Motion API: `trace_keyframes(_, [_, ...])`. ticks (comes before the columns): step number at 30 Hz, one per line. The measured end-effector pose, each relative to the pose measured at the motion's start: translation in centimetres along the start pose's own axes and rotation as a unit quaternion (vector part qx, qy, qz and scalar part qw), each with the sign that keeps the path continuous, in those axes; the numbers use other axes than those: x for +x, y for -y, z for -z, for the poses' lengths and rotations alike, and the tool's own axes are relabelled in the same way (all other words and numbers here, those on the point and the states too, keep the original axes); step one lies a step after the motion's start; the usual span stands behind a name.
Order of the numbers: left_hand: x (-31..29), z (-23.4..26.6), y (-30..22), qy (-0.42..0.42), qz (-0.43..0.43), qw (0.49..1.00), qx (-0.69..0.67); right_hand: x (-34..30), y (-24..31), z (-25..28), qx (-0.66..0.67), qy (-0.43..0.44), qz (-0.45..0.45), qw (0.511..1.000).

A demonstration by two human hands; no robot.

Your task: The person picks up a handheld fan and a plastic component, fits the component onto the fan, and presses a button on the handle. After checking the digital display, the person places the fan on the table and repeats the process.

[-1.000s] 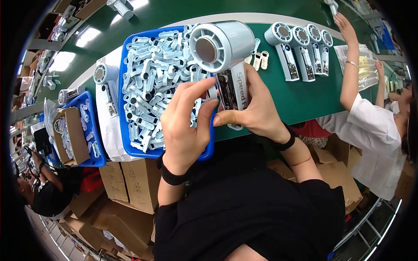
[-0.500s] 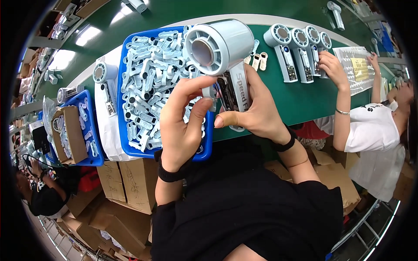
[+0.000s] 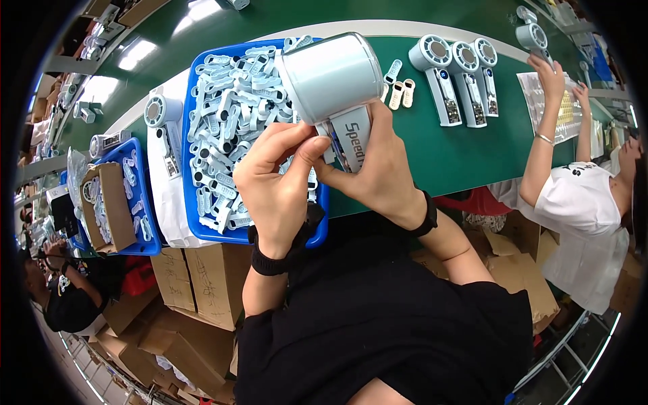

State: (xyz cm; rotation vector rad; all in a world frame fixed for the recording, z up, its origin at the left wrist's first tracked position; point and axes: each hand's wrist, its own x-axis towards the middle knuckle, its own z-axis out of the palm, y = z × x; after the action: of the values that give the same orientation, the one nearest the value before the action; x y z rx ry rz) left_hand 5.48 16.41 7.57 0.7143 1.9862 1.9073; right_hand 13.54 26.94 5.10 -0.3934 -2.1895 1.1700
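Upright in front of me is a pale blue handheld fan (image 3: 334,75), its round head turned so the smooth barrel shows and the grille is hidden. Around its handle my right hand (image 3: 378,179) is closed, with the thumb along the open side where inner parts show. Thumb and finger of my left hand (image 3: 277,179) are pinched at the top of that open side, on a small pale handle cover (image 3: 328,150) that is mostly hidden. Behind my left hand is a blue bin (image 3: 194,121) heaped with similar handle covers (image 3: 233,101).
Several loose covers (image 3: 396,94) lie on the green table (image 3: 432,155), beside three open-handled fans (image 3: 442,88). On the right, a co-worker's hand (image 3: 548,77) holds another fan (image 3: 532,38) near a white sheet (image 3: 567,111). A second blue tray (image 3: 150,236) and cardboard boxes (image 3: 212,283) are at left.
The fan in my hands has turned, hiding its grille, and my left fingers have come up against its handle. The co-worker has lifted one fan from the row.
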Motion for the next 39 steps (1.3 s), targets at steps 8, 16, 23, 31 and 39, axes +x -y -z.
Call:
trace_keyframes(8, [0.2,-0.1,0.0,0.026,-0.031,0.999,-0.001,0.2,0.3,0.9,0.147,0.058,-0.083,0.984])
trace_keyframes(16, [1.0,0.8,-0.4,0.163,0.165,0.907,-0.352,0.6,1.5,2.3,0.284,0.200,-0.120,0.930])
trace_keyframes(23, [0.2,0.1,-0.5,0.128,0.134,0.934,-0.305,0.5,1.7,2.9,0.305,0.217,-0.158,0.914])
trace_keyframes(31, [0.1,0.7,-0.4,0.147,0.147,0.912,-0.354,0.7,2.4,3.4,0.416,0.229,-0.242,0.846])
trace_keyframes(39, [-0.4,1.6,-0.8,0.125,0.120,0.958,-0.229,0.7,2.5,4.1,0.493,0.248,-0.289,0.782])
